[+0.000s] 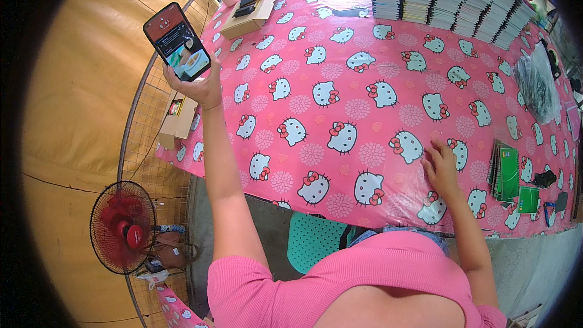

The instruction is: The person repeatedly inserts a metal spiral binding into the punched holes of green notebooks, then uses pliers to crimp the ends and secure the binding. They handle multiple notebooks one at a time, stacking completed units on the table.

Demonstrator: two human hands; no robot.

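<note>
My left hand [203,90] is raised at the end of an outstretched arm, past the table's left edge. Its fingers grip the lower end of a smartphone [176,41], whose lit screen faces me. Fingers apart, my right hand [442,170] rests on the pink plastic tablecloth [358,106], which is printed with white cat faces and flowers. That hand holds nothing. To its right lie green spiral notebooks [505,173], with a smaller green pad [529,200] and a blue pen [548,213] beside them.
Tall stacks of spiral-bound books [446,9] stand at the far right. A clear plastic bag [537,88] lies nearer. Cardboard boxes, one far [252,19] and one near [178,120], sit along the left edge. Below are a red fan [123,226] and a teal stool [313,244].
</note>
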